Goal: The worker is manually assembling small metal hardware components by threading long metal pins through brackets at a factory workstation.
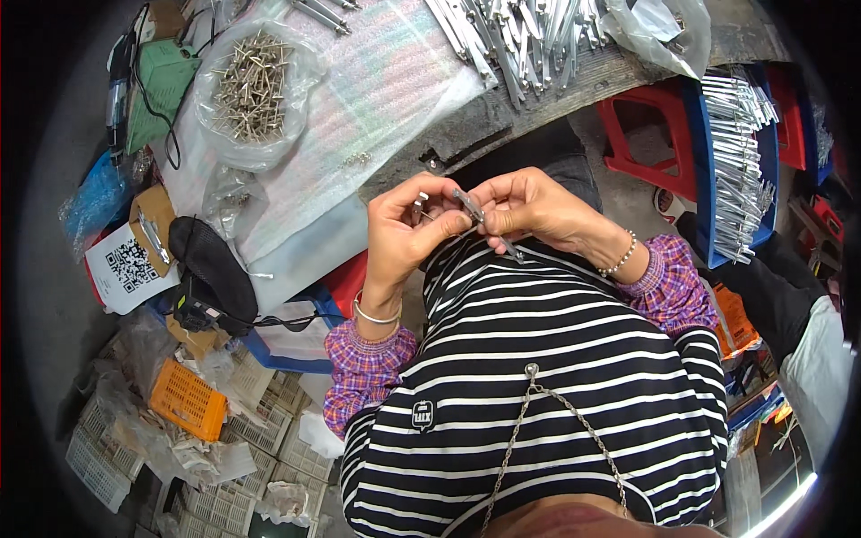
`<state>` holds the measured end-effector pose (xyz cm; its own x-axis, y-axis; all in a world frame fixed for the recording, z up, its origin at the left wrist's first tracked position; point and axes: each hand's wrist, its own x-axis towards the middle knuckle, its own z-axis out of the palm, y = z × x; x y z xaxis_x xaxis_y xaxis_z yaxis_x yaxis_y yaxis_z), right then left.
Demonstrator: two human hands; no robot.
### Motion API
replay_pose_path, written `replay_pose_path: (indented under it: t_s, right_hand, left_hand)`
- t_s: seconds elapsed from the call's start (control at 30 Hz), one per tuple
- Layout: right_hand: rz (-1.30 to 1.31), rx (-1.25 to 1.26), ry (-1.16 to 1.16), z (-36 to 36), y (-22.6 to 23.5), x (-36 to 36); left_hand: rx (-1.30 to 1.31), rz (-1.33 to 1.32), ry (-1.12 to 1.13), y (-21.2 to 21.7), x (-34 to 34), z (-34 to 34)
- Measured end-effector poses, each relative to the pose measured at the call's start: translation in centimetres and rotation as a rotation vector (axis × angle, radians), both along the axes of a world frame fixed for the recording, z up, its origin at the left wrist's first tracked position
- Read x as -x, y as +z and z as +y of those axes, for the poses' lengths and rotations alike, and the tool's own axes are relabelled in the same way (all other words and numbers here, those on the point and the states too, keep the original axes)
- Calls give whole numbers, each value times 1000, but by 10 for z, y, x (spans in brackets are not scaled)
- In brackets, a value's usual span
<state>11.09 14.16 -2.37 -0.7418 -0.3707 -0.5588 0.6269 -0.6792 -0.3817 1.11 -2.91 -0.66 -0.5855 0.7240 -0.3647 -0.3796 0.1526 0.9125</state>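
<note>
Both of my hands are together in front of my striped top, close to the table's edge. A narrow grey metal strip [511,249] is pinched between the thumb and fingers of my right hand [549,211]. My left hand [405,229] closes on the same strip from the other side, thumb tip against it. A small shiny metal piece [420,202] shows among the left fingers; whether it is a pin or a ring I cannot tell. Fingertips hide part of the strip.
A clear bag of small metal pins [256,85] stands on the foam-covered table [377,81]. Metal strips [529,40] lie heaped at the far edge. On the right, a blue bin [702,170] holds many strips, beside a red stool [650,94]. An orange basket [188,399] lies lower left.
</note>
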Motion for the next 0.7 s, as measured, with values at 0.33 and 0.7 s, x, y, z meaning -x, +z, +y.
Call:
replay_pose_path:
  t_s: [0.33, 0.7]
  right_hand:
    - [41, 50, -51, 4, -7, 1]
    - [-28, 153, -183, 5, -10, 2]
  left_hand:
    - [37, 49, 75, 7, -1, 3]
    - [84, 202, 91, 2, -10, 12]
